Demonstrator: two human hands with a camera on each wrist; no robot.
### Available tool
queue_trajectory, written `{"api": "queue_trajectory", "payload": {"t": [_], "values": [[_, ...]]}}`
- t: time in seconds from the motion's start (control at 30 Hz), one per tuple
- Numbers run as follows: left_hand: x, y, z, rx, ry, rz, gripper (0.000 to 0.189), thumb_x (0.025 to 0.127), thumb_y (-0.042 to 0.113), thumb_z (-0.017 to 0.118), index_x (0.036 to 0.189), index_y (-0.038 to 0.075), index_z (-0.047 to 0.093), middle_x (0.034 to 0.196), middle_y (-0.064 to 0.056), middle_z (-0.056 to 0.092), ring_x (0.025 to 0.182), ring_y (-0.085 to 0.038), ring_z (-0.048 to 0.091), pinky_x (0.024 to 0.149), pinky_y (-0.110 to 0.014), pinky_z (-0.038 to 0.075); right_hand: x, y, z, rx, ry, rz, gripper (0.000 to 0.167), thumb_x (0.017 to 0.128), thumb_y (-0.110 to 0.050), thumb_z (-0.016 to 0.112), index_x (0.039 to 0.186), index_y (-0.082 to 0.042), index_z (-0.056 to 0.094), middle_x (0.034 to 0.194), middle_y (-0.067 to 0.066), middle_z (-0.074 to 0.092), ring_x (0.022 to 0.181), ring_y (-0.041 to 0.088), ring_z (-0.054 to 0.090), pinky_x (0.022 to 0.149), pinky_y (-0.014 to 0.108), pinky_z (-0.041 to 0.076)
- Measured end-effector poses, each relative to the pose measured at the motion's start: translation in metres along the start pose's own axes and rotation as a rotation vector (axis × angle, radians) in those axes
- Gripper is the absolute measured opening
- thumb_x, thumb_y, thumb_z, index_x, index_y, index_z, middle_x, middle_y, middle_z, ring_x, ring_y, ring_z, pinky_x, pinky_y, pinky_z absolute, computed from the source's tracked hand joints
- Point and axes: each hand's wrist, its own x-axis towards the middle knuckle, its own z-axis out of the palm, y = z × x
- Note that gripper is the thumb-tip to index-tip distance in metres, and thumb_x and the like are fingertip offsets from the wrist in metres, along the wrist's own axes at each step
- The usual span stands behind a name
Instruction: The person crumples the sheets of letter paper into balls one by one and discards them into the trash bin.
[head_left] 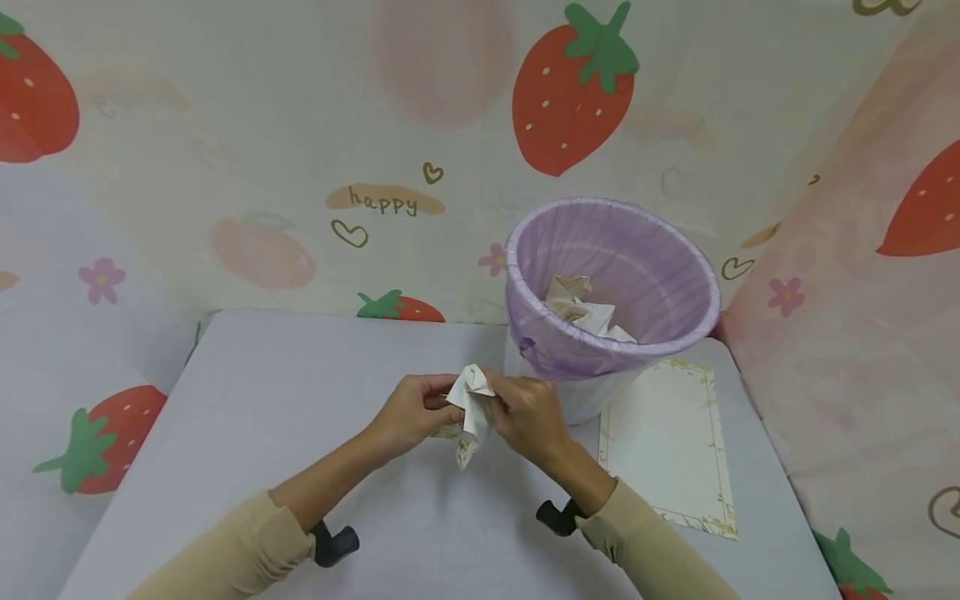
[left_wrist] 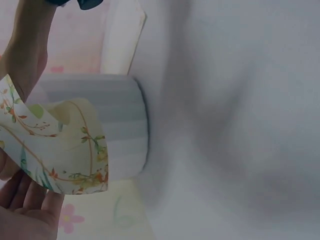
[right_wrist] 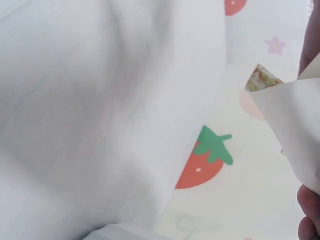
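A partly crumpled sheet of paper [head_left: 472,404] is held between my two hands above the middle of the table. White on one face, it shows a printed floral border [left_wrist: 82,165] in the left wrist view. My left hand [head_left: 411,417] pinches its left side between thumb and fingers. On the other side my right hand [head_left: 531,417] grips the paper with curled fingers. The right wrist view catches only one edge of the bent paper [right_wrist: 295,115], with fingertips below it. Behind the right hand stands a bin with a purple liner [head_left: 540,333].
Several crumpled papers [head_left: 588,317] lie inside the bin. A flat sheet with a floral border [head_left: 667,450] rests on the white table [head_left: 300,400], right of the bin. Strawberry-printed cloth [head_left: 285,150] surrounds the table at back and sides.
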Motion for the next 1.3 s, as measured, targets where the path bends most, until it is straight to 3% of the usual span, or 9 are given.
{"api": "queue_trajectory", "payload": {"t": [0.33, 0.63, 0.87, 1.0, 1.1, 1.2, 1.3], "values": [[0.0, -0.004, 0.006, -0.002, -0.135, 0.003, 0.054, 0.098, 0.0, 0.059, 0.145, -0.008, 0.033, 0.129, -0.027, 0.059, 0.114, -0.032, 0.064, 0.091, -0.031, 0.054, -0.003, -0.002, 0.0, 0.031, -0.038, -0.002, 0.023, 0.078, 0.007, 0.068, 0.098, -0.002, 0.075, 0.071, 0.006, 0.072, 0.05, 0.012, 0.059, 0.045, 0.027, 0.048], [-0.004, -0.002, 0.011, 0.044, -0.055, -0.026, 0.051, 0.093, -0.002, 0.064, 0.139, -0.005, 0.042, 0.118, -0.023, 0.067, 0.103, -0.028, 0.069, 0.084, -0.033, 0.058, -0.004, -0.004, 0.001, 0.116, -0.083, 0.035, 0.025, 0.081, 0.007, 0.071, 0.104, 0.0, 0.074, 0.07, 0.005, 0.071, 0.051, 0.007, 0.054, 0.046, 0.019, 0.044], [-0.003, 0.001, 0.01, -0.007, -0.014, -0.028, 0.052, 0.089, -0.007, 0.066, 0.138, -0.006, 0.049, 0.116, -0.024, 0.068, 0.099, -0.03, 0.071, 0.081, -0.036, 0.059, -0.001, -0.007, -0.01, 0.341, -0.168, 0.15, 0.028, 0.088, 0.002, 0.069, 0.116, 0.004, 0.071, 0.096, 0.011, 0.075, 0.063, 0.006, 0.063, 0.056, 0.016, 0.052], [-0.003, 0.001, 0.007, -0.001, 0.007, -0.005, 0.048, 0.088, -0.009, 0.065, 0.134, -0.008, 0.052, 0.113, -0.024, 0.069, 0.099, -0.031, 0.071, 0.082, -0.038, 0.058, 0.002, -0.007, -0.018, 0.479, -0.264, 0.194, 0.033, 0.091, -0.007, 0.067, 0.123, 0.002, 0.068, 0.103, 0.009, 0.074, 0.071, 0.007, 0.064, 0.062, 0.021, 0.055], [-0.003, 0.002, 0.004, 0.016, 0.023, 0.009, 0.045, 0.087, -0.01, 0.066, 0.131, -0.008, 0.055, 0.11, -0.023, 0.071, 0.099, -0.03, 0.071, 0.084, -0.038, 0.058, 0.002, -0.004, -0.022, 0.639, -0.331, 0.327, 0.031, 0.098, -0.012, 0.06, 0.124, 0.004, 0.067, 0.105, 0.012, 0.073, 0.079, 0.012, 0.067, 0.068, 0.028, 0.057], [-0.002, 0.004, 0.003, 0.032, 0.041, 0.037, 0.043, 0.085, -0.012, 0.067, 0.127, -0.008, 0.058, 0.108, -0.023, 0.071, 0.098, -0.031, 0.071, 0.084, -0.039, 0.058, 0.002, 0.0, -0.023, 0.778, -0.388, 0.562, 0.035, 0.104, -0.019, 0.053, 0.12, 0.008, 0.067, 0.103, 0.016, 0.073, 0.081, 0.017, 0.07, 0.072, 0.034, 0.059], [-0.002, 0.006, 0.003, 0.048, 0.053, 0.076, 0.039, 0.083, -0.014, 0.068, 0.121, -0.008, 0.062, 0.105, -0.023, 0.072, 0.096, -0.03, 0.071, 0.083, -0.038, 0.058, 0.001, 0.004, -0.022, 0.907, -0.478, 0.801, 0.05, 0.105, -0.034, 0.049, 0.115, 0.012, 0.066, 0.097, 0.014, 0.073, 0.079, 0.017, 0.071, 0.077, 0.037, 0.059]]}}
